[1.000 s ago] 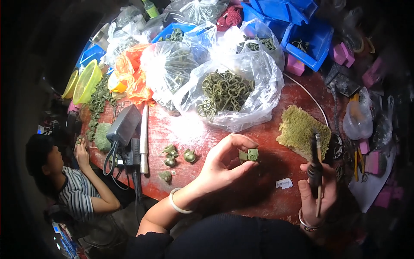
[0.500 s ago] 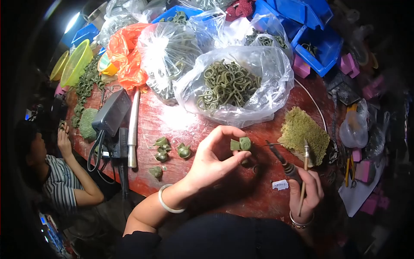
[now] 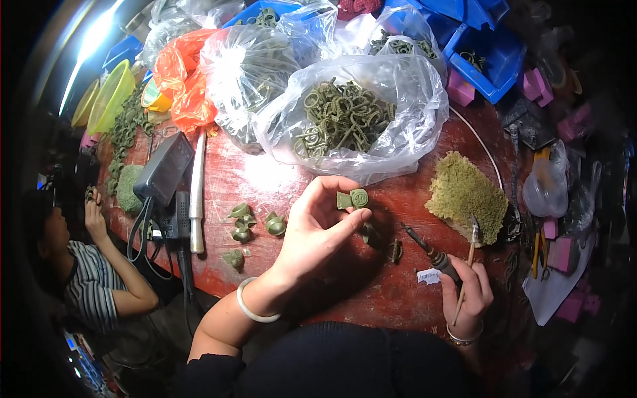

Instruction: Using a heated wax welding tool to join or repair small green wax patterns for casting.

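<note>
The right hand [image 3: 466, 292] has turned its tool [image 3: 428, 251] tip forward — toward the green piece [image 3: 352, 199].

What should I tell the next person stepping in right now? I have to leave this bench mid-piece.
Left hand: raised over the red table, pinching a small green wax piece between thumb and fingertips.
Right hand: at the table's near edge, gripping a dark pen-like tool and a thin brush.
Done, it seems: five loose green pieces lie left of the hand.
Left: a clear bag of green rings behind, still full. Green sponge pad lies right of it.
</note>
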The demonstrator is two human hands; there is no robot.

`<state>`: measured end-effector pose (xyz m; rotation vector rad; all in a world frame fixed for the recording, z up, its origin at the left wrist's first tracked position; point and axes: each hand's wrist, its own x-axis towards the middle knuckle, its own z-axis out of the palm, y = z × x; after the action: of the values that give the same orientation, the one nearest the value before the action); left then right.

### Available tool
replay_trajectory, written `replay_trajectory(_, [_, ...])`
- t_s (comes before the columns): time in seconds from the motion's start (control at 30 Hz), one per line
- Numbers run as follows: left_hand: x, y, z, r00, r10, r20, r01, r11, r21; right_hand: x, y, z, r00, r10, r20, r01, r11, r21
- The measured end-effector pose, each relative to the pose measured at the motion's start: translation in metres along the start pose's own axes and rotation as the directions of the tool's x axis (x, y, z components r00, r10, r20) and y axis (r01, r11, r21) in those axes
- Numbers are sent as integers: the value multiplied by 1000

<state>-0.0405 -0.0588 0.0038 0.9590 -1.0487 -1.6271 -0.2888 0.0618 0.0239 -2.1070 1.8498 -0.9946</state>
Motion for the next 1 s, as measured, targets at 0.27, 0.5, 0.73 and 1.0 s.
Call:
replay_trajectory(0.27, [-5,2,4,993,-31,110,32,999,-1,-12,5,-7,998,-9,67,11,999,-32])
replay_trajectory(0.5, [-8,5,7,989,-10,147,4,999,36,-14,4,-8,996,-26,89,33,996,-80])
replay_trajectory(0.73, [-8,7,7,982,-48,181,38,998,59,3,-15,-4,997,16,-71,-15,1000,17])
replay_trajectory(1.0, [-6,3,6,980,-24,195,12,998,63,15,-22,13,991,-87,-101,91,995,42])
